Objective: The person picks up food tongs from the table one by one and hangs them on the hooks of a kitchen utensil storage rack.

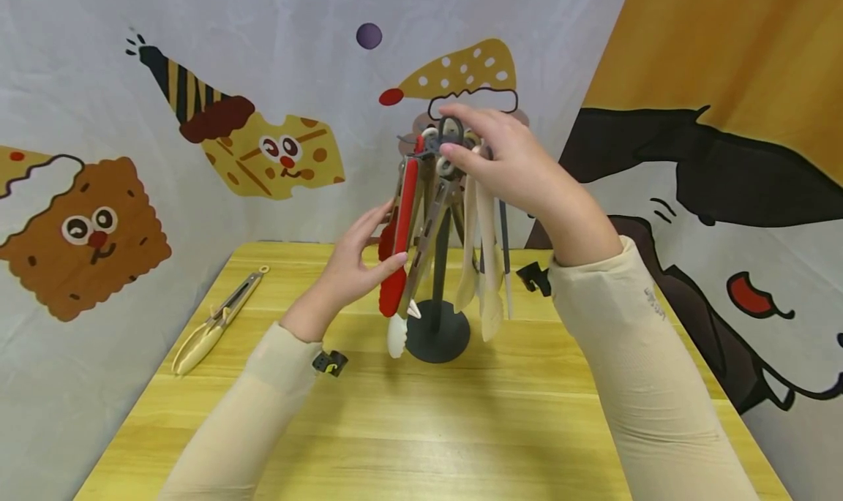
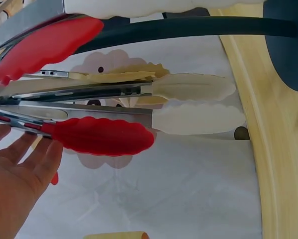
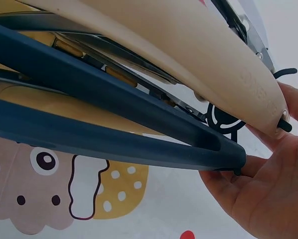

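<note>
A dark utensil stand (image 1: 442,267) holds several kitchen tongs hung around its top. My left hand (image 1: 352,263) grips the red-headed tongs (image 1: 404,227) on the stand's left side, thumb in front and fingers behind. In the left wrist view, its fingertips lie on the metal arms beside the red scalloped head (image 2: 101,136). My right hand (image 1: 510,153) holds the dark ring (image 1: 451,129) at the stand's top between thumb and forefinger. Near it hang cream tongs (image 1: 486,267) and dark blue tongs (image 3: 114,132), their ends close to the fingers in the right wrist view.
Cream-headed metal tongs (image 1: 217,322) lie on the left of the wooden table (image 1: 421,428). The stand's round black base (image 1: 437,344) sits near the back edge. A printed cloth (image 1: 290,62) hangs close behind the table.
</note>
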Demonstrator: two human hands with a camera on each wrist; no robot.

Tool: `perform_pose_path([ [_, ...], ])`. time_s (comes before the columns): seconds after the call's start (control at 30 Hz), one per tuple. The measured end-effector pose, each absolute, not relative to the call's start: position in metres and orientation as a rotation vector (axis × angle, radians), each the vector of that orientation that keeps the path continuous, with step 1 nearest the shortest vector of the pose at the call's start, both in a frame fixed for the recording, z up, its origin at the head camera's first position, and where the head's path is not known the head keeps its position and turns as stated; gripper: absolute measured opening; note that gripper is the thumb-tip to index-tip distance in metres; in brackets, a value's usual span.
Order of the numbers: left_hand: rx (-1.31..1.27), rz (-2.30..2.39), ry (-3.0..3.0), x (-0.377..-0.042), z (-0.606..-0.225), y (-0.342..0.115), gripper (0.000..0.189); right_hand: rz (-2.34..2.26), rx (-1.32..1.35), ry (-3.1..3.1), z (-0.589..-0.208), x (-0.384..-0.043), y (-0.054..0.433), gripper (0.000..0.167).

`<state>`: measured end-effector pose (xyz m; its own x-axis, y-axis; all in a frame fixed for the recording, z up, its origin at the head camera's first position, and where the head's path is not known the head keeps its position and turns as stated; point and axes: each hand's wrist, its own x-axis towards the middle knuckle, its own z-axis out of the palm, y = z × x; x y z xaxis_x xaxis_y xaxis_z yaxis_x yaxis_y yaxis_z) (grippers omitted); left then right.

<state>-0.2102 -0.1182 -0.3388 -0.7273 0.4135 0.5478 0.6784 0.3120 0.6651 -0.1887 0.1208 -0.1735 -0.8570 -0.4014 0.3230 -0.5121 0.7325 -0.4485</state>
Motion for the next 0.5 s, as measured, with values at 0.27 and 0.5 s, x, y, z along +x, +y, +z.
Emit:
perform_pose_path([
  [0.27, -1.001, -1.381, -2.336, -0.2147, -0.3375, -0.1178, 0.076, 0.799, 0.736, -2.721, -0.1745, -0.1885, 0.1214, 0.054],
  [0.5, -1.003, -1.426, -2.351, -0.2109, -0.3329, -0.1164, 0.077, 0.786, 0.734, -2.727, -0.1746, -0.1884, 0.1217, 0.054],
])
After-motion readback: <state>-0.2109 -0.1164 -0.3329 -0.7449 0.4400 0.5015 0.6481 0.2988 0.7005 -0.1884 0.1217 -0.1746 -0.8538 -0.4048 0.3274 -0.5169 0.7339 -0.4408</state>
